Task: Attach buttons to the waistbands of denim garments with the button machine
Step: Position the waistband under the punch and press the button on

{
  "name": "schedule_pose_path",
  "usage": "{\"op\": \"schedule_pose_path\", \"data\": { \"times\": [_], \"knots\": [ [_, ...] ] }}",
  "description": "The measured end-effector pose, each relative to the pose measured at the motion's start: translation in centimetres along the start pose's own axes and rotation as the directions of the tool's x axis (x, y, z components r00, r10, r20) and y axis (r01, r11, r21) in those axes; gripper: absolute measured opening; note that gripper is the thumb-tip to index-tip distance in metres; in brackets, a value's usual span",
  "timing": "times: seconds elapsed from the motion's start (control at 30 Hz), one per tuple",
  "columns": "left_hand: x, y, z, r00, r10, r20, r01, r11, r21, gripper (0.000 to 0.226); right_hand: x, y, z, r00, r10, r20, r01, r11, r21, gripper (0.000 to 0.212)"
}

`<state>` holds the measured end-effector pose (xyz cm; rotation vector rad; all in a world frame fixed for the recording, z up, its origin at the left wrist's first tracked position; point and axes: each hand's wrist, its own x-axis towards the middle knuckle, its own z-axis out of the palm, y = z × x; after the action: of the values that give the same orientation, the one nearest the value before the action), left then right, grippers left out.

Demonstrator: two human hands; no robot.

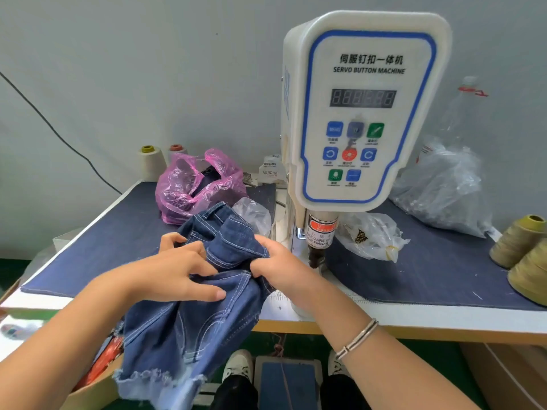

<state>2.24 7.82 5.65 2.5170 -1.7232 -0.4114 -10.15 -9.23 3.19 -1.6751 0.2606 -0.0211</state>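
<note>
A pair of dark blue denim shorts (189, 324) with white stitching and frayed hems hangs over the table's front edge. Its waistband (233, 247) is bunched up between my hands. My left hand (177, 270) grips the denim left of the waistband, fingers curled into the folds. My right hand (281, 267) pinches the waistband's right end, just left of the machine's punch head (318, 247). The white servo button machine (364, 113) stands upright behind, its control panel facing me.
A pink plastic bag (195, 187) and a clear bag (253, 214) lie behind the shorts. More clear bags (444, 190) sit right of the machine. Thread cones (518, 241) stand at the far right, two more (152, 161) by the wall. A foot pedal (287, 380) lies below.
</note>
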Motion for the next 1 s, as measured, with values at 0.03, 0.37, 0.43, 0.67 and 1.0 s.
{"op": "schedule_pose_path", "data": {
  "times": [0.03, 0.37, 0.43, 0.67, 1.0],
  "knots": [
    [0.2, 0.0, -0.1, 1.0, -0.004, 0.026, 0.003, 1.0, 0.022, 0.06, 0.0, 0.0, 0.2, 1.0, 0.012, -0.011, -0.011, 0.999, 0.034, 0.053],
    [-0.9, 2.0, 1.6, 0.991, 0.135, 0.009, -0.128, 0.959, -0.253, 0.017, 0.1, -0.3, -0.4, 0.999, 0.029, -0.026, -0.018, 0.938, 0.346, 0.037],
    [-0.3, 1.5, 1.7, 0.993, 0.05, 0.106, -0.045, 0.997, -0.055, 0.021, 0.0, 0.0, -0.3, 1.0, 0.007, 0.022, -0.015, 0.938, 0.346, 0.043],
    [-0.2, 0.9, 0.6, 0.902, 0.116, -0.416, -0.186, 0.973, -0.133, 0.036, -0.8, 0.4, -0.8, 0.999, -0.035, 0.027, 0.034, 0.998, 0.048, 0.041],
    [3.5, 1.8, 0.6, 0.996, 0.088, -0.028, -0.093, 0.935, -0.342, 0.055, -3.5, 0.9, -2.1, 0.99, -0.065, 0.128, 0.059, 0.997, 0.054, 0.048]
  ]
}}
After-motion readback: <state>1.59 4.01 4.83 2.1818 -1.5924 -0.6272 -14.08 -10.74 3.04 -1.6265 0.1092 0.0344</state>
